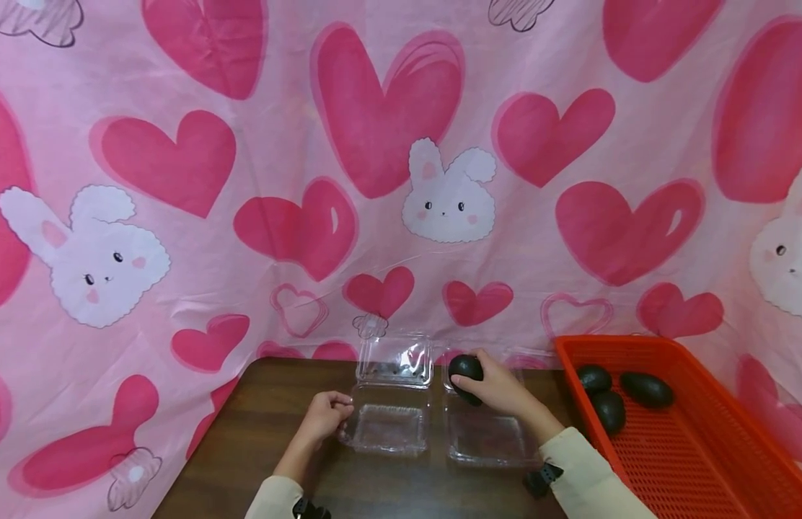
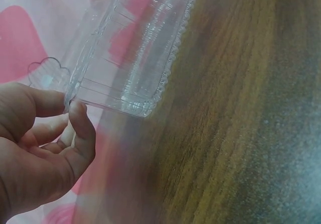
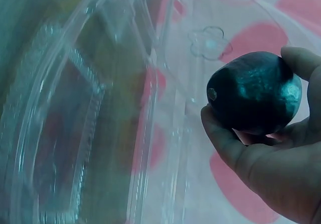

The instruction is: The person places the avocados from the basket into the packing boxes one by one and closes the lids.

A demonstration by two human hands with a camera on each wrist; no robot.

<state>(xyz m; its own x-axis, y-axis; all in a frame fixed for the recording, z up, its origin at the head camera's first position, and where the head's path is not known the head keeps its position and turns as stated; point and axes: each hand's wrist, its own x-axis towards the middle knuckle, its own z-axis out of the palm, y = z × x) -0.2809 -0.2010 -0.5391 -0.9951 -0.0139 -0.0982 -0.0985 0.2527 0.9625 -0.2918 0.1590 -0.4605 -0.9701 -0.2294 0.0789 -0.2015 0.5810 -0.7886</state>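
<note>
The head view faces forward and down from above the near side of the table [image 1: 271, 418], far enough back to frame the cloth [image 1: 375, 245]. Close up, the left wrist view looks past the left hand [image 2: 42, 143] at its eight o'clock, sharing the left clear container [image 2: 108, 78] with the head view. Equally near, the right wrist view shares the avocado [image 3: 255, 94], at its three o'clock.

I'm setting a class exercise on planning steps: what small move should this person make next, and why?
Probably ease the avocado over to the open left box and lower it in. The right grip holds the avocado, while the left grip pinches that box's edge, which may steady it, and no avocado lies inside yet.
</note>
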